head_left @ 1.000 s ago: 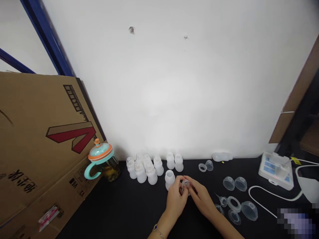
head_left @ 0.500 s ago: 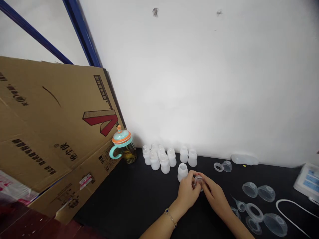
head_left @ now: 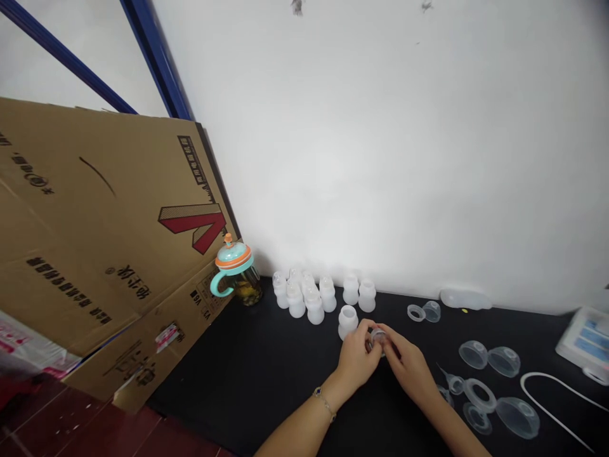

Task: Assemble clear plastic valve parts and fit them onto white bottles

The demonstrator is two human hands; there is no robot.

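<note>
Pinching small clear plastic part (head_left: 379, 338) between curled fingertips, left hand (head_left: 354, 357) and right hand (head_left: 409, 369) both closed on it; frosted white plastic bottle (head_left: 347, 321) just beside, on black bench (head_left: 266, 387).

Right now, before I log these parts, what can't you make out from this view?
Head view:
- The clear part between the left hand and right hand: mostly hidden by them.
- The white device: cut off by the right edge.
- The contents of the teal-lidded sippy cup: too small to identify.
</note>
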